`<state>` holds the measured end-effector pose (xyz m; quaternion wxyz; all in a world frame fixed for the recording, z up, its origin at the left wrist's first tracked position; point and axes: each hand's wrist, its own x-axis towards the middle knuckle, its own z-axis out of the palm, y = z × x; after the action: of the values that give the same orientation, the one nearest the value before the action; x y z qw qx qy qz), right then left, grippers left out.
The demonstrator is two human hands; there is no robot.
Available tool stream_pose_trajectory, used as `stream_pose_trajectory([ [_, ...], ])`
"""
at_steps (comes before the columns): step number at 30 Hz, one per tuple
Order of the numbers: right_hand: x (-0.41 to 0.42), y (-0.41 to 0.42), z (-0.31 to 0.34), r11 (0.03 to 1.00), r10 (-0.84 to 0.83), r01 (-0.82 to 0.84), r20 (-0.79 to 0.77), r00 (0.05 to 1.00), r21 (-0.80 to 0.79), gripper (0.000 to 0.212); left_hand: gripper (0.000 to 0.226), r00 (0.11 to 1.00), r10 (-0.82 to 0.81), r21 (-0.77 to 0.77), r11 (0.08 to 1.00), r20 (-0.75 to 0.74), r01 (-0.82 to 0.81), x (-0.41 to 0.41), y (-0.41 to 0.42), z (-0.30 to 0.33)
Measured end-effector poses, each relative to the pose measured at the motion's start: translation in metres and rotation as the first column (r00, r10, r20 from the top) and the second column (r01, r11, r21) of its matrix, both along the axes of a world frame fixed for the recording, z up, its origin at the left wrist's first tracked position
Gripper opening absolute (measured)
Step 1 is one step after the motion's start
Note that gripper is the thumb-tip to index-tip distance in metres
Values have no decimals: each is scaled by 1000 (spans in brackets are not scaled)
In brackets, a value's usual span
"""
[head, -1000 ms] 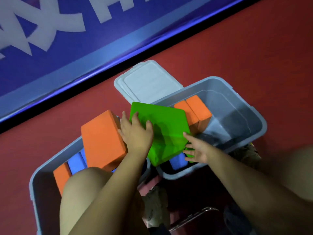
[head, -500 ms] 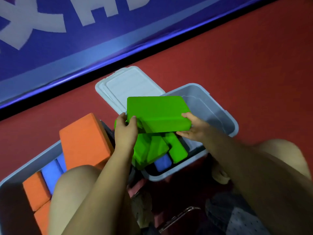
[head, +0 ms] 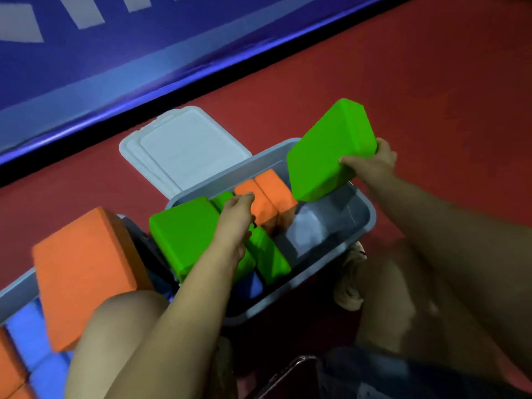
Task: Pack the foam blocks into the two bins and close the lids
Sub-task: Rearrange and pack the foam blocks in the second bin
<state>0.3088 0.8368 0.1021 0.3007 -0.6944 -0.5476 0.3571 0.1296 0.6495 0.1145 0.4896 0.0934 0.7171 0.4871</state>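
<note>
at the bottom of my view are my bare knees and forearms, above a red floor (head: 431, 82). my left hand (head: 234, 223) reaches into the nearer end of the right bin (head: 371, 223), a grey plastic tub lying at an angle in the middle of the view. its fingers are curled down among the green blocks (head: 184, 234) packed there, with the fingertips touching the side of two orange blocks (head: 267, 197) that stand together against the far wall of the bin; i cannot tell whether that hand actually grips anything. a blue block (head: 254, 285) shows low in the bin just beside my left forearm. the far half of this bin shows bare grey bottom.

to the left, a second grey bin (head: 14, 289) runs off the edge of the view, holding blue blocks (head: 28, 332) and orange ones, and a large orange block (head: 83, 272) sits tilted on top, leaning over its rim.

my right hand (head: 371, 162) grasps a large green block (head: 328, 151) by its right edge, thumb on the near face and fingers wrapped behind, holding it tilted in the air above the far end of the right bin.

past the bins, a pale grey lid (head: 184, 148) lies flat on the floor, partly tucked behind the right bin's far wall. farthest away runs a blue banner (head: 144, 38) with large white lettering.
</note>
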Motion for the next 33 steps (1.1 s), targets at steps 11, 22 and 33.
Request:
stream_pose_trajectory([
  [11,-39,13,-55,869,382,-455,321,867,195,91,15,987,-50,-108,992,152,67,18,26,-48],
  [22,-79,19,-134,846,464,-532,474,748,11,93,11,975,62,-105,994,214,-40,22,34,-73],
  [33,-71,24,-174,738,674,-503,496,547,-450,92,10,975,73,-128,991,211,-46,29,38,-81],
])
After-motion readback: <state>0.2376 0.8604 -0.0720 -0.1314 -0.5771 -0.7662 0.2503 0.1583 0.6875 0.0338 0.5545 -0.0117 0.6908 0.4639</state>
